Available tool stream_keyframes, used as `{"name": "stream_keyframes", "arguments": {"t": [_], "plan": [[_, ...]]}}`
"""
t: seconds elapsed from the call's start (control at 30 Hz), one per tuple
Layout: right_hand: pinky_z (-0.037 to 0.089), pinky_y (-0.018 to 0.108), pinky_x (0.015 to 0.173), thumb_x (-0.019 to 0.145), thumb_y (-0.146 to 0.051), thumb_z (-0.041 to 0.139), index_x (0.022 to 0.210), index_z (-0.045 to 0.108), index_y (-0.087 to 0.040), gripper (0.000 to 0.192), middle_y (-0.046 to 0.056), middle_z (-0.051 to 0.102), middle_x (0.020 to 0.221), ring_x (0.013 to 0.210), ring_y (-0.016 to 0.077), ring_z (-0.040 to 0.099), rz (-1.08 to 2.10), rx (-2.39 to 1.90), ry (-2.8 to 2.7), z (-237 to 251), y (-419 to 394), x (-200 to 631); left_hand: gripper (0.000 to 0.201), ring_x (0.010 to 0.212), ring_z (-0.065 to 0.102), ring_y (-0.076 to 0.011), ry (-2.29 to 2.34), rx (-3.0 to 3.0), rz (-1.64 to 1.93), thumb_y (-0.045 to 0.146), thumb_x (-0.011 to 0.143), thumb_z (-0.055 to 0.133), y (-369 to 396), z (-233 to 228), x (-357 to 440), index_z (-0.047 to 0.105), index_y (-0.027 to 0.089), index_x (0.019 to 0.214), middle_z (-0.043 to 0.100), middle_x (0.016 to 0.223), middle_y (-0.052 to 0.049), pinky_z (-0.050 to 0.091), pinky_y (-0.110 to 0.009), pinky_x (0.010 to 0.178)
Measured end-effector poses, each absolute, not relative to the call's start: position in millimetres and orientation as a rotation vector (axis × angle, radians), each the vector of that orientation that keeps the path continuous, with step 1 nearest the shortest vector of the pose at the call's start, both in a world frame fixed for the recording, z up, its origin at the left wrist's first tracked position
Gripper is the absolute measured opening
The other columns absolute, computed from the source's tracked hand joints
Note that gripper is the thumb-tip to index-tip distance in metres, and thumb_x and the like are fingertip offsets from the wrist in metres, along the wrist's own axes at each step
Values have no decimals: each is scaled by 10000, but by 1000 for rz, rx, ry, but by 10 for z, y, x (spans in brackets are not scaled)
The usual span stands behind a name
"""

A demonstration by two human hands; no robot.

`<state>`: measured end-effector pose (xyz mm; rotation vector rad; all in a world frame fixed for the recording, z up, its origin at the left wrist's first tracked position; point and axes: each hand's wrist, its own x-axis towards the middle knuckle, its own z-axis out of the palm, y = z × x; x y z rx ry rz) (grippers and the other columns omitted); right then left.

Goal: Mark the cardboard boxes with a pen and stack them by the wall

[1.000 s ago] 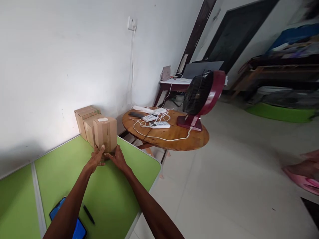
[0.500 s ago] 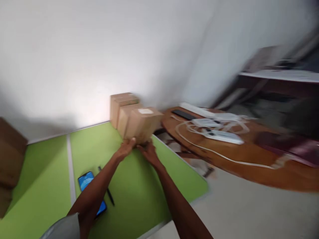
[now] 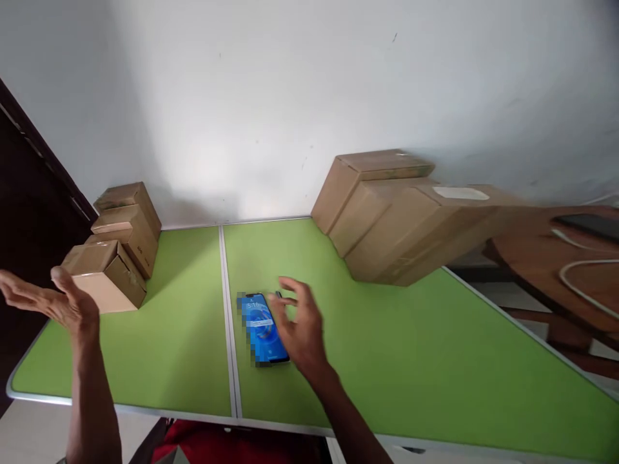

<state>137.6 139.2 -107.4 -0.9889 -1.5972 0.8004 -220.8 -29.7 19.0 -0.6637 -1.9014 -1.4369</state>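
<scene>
A: Cardboard boxes (image 3: pixel 109 270) in the left stack sit at the near-left corner of the green table (image 3: pixel 387 361), and the left hand (image 3: pixel 58 299) is closest to them. Is it touching one?

B: No. It hovers just left of the nearest box, palm turned inward, fingers stretched out and spread, gripping nothing. The palm faces the box side, which looks like the way one would take it from the flank.

A: And the right hand (image 3: pixel 300 328)?

B: It hangs above the table near the middle, fingers loosely curled and apart, also carrying nothing. It partly covers the right edge of a blue phone (image 3: pixel 258 328) lying flat by the table's centre seam (image 3: pixel 227 309); I cannot tell whether it touches the phone.

A: What lies further off?

B: To the far right, a row of three boxes (image 3: pixel 401 219) stands close-packed, running from the white wall (image 3: pixel 290 96) toward the table's right edge, probably to keep the middle open. The frontmost carries a white label (image 3: pixel 457 193). Beyond the right edge, a round wooden table (image 3: pixel 546 258) holds white cable (image 3: pixel 580 270).
</scene>
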Motion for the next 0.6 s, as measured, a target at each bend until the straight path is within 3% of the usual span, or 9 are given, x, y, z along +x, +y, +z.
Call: {"name": "stream_keyframes", "arguments": {"t": [0.03, 0.07, 0.17, 0.23, 0.33, 0.4, 0.47, 0.53, 0.6], "plan": [[687, 532, 894, 1084, -578, 623, 1359, 668, -217, 456, 203, 743, 1380, 1084, 324, 772, 891, -912, -1668, -1050, 1309, 1179, 1030, 1801, -113, -430, -2022, -533, -1541, 850, 1039, 501, -389, 170, -2415, 210, 208, 1791, 53, 1946, -201, -166, -719, 1394], [683, 551, 943, 1099, -587, 600, 1397, 667, -221, 476, 209, 735, 1410, 1126, 334, 774, 980, -833, -1739, -1029, 1224, 982, 1046, 1795, -26, -490, -2085, -460, -1614, 875, 1024, 490, -457, 124, -2569, 301, 149, 1752, 149, 1915, -269, -98, -755, 1395], [572, 650, 1193, 1095, -699, 577, 1577, 601, -250, 659, 218, 633, 1632, 1415, 401, 692, 1300, -638, -1893, -947, 983, 368, 991, 1662, 423, -524, -2214, -474, -1820, 892, 1018, 399, -565, -102, -2743, 554, 74, 1556, 515, 1695, -352, 315, -753, 1349], [457, 717, 1300, 1033, -815, 619, 1706, 490, -260, 882, 203, 466, 1809, 1611, 453, 532, 1565, -556, -1923, -870, 875, -53, 935, 1504, 620, -458, -2231, -516, -1882, 882, 1008, 402, -623, -262, -2696, 645, 89, 1439, 661, 1527, -317, 497, -666, 1255], [245, 746, 1404, 922, -972, 624, 1810, 326, -238, 1190, 175, 277, 1914, 1763, 457, 275, 1830, -462, -1885, -779, 840, -578, 888, 1219, 761, -387, -2223, -497, -1904, 883, 1005, 339, -762, -447, -2583, 737, 129, 1254, 781, 1206, -215, 605, -604, 1112], [141, 716, 1434, 873, -1058, 557, 1834, 267, -225, 1305, 159, 206, 1937, 1796, 441, 165, 1912, -462, -1820, -772, 885, -785, 899, 980, 776, -342, -2218, -459, -1916, 863, 1022, 223, -855, -535, -2559, 767, 155, 1127, 774, 988, -144, 639, -575, 995], [130, 684, 1442, 855, -1097, 499, 1825, 301, -237, 1312, 147, 263, 1923, 1794, 434, 168, 1918, -494, -1756, -806, 954, -876, 860, 910, 760, -319, -2227, -419, -1936, 855, 1022, 246, -888, -621, -2570, 768, 177, 1098, 768, 959, -118, 637, -551, 950], [197, 662, 1430, 881, -1086, 478, 1790, 391, -268, 1226, 139, 431, 1847, 1757, 431, 273, 1872, -497, -1734, -856, 1022, -894, 802, 1015, 775, -330, -2260, -425, -1989, 899, 974, 398, -832, -722, -2564, 761, 208, 1161, 798, 1083, -125, 631, -533, 966], [291, 651, 1396, 932, -1054, 452, 1765, 440, -290, 1131, 135, 567, 1743, 1691, 424, 389, 1814, -455, -1761, -902, 1062, -868, 868, 1179, 773, -360, -2293, -509, -2089, 980, 903, 469, -701, -836, -2493, 751, 239, 1256, 811, 1229, -143, 633, -524, 1003]]}}
